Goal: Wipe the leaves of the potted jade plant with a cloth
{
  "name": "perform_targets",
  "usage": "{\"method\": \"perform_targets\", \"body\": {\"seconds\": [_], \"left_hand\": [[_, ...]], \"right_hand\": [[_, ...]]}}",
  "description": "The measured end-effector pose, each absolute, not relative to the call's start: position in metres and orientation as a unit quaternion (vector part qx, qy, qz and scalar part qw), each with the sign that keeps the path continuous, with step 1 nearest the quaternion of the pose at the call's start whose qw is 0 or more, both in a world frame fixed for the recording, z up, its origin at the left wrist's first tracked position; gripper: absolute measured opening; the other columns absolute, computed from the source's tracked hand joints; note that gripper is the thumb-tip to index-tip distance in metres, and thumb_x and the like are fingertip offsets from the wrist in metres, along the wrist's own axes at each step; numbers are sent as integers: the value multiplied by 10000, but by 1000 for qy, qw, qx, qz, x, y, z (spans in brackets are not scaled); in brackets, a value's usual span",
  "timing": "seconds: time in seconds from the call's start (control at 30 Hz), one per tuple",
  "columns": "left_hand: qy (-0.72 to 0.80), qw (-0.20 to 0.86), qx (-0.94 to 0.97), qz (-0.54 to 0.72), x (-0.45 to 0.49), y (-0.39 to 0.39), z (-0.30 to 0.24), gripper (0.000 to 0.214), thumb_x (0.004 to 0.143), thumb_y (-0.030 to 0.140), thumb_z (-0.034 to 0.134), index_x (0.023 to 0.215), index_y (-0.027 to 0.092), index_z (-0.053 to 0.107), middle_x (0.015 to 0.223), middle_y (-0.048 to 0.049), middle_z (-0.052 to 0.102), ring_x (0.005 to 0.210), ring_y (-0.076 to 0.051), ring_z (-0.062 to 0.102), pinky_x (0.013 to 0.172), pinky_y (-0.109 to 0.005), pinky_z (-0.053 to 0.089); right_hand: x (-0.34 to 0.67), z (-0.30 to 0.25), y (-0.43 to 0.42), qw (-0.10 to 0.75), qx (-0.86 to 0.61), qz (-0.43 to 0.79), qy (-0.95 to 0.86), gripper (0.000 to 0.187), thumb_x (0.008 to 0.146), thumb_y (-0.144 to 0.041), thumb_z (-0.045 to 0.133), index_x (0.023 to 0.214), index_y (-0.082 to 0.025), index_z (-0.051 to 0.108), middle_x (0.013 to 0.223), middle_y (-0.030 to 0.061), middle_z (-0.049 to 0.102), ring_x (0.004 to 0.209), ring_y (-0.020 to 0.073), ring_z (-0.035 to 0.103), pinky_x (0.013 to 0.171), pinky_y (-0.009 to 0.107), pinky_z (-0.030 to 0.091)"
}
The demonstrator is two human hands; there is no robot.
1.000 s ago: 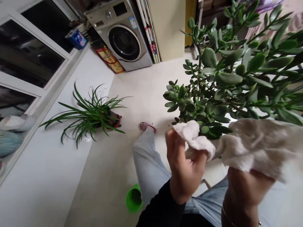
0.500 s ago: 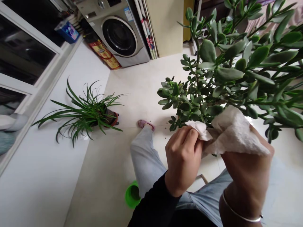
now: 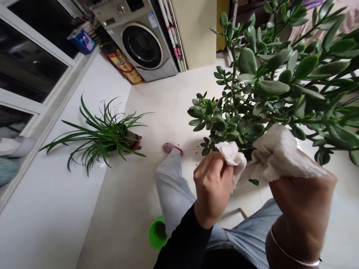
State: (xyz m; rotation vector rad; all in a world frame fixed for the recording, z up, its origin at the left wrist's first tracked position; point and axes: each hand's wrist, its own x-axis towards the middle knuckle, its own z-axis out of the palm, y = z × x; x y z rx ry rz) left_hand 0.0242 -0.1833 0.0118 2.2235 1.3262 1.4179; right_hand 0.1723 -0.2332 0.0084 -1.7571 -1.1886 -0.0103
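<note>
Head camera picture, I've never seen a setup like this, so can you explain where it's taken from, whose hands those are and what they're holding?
There is no robot here. A person wears a camera on their head, so you look forward and down past their own two hands. The left hand grips a bunched end of a pale cloth. The right hand is partly covered by that cloth, so its fingers are hidden. Just beyond is a large thick-leaved plant. On the floor you can see a green bucket beside the person's leg, a potted plant with long thin leaves and, farther off, a washing machine.
</note>
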Motion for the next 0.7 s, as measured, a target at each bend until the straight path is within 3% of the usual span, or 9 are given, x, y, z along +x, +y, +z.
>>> {"method": "perform_targets", "body": {"seconds": [0.2, 0.4, 0.57, 0.7], "left_hand": [[446, 109, 748, 480, 24, -183, 14, 134, 920, 64, 677, 892, 194, 691, 816, -12, 766, 760, -145, 743, 711, -239, 607], [469, 92, 725, 496, 27, -185, 18, 159, 863, 83, 748, 801, 190, 648, 779, -3, 732, 711, -130, 707, 674, -215, 577], [473, 85, 715, 508, 23, -187, 17, 126, 894, 88, 722, 827, 187, 683, 739, 6, 737, 674, -119, 711, 673, -198, 581], [479, 140, 685, 531, 15, -188, 3, 182, 871, 84, 739, 1004, 207, 755, 881, -2, 809, 800, -141, 778, 764, -208, 625]], "right_hand": [[172, 6, -233, 501, -719, -4, -481, 224, 782, -227, 722, 1002, -211, 762, 862, 19, 750, 665, 190, 676, 611, 307, 510], [170, 4, -234, 538, -716, -9, -445, 123, 791, -295, 809, 829, -224, 716, 692, -21, 631, 558, 143, 546, 535, 290, 436], [168, 0, -237, 528, -723, -11, -446, 146, 835, -232, 763, 977, -197, 771, 866, 52, 741, 737, 226, 713, 659, 329, 542], [169, -17, -246, 543, -724, 2, -424, 39, 835, -238, 779, 866, -220, 763, 784, 28, 720, 671, 224, 685, 640, 349, 547]]}}
